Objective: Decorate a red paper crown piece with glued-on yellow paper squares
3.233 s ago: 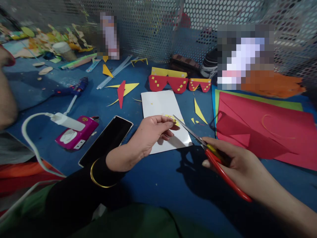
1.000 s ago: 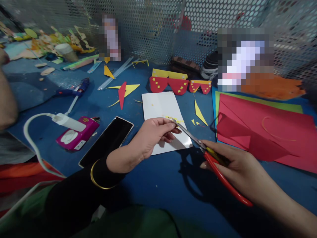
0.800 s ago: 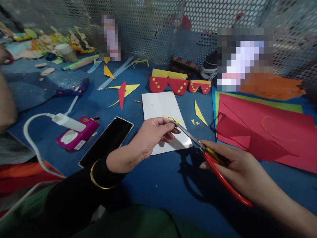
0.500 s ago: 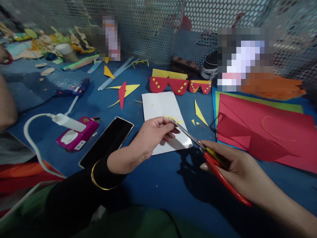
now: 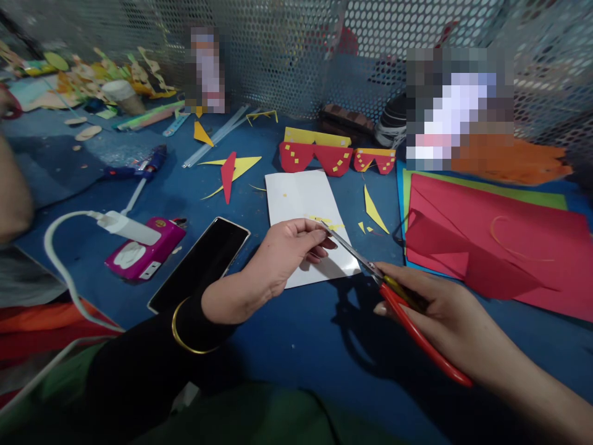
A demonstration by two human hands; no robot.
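Observation:
My right hand (image 5: 430, 296) grips a pair of scissors (image 5: 407, 330) with red and yellow handles, the blades pointing up and left. Their tips meet the fingertips of my left hand (image 5: 301, 247), which are pinched together; what they hold is too small to make out. Under my left hand lies a white sheet (image 5: 296, 194) with thin yellow strips (image 5: 331, 226) on it. Small yellow scraps (image 5: 362, 228) and a yellow pointed piece (image 5: 374, 210) lie right of the sheet. Behind it are red paper glasses shapes (image 5: 315, 159) dotted with yellow squares.
A black phone (image 5: 201, 266), a purple power strip (image 5: 146, 247) and a glue gun (image 5: 152, 162) lie left. Coloured paper sheets (image 5: 504, 235) are stacked right. Another person's arm (image 5: 13, 191) is at the left edge. A perforated metal screen (image 5: 278, 55) stands behind.

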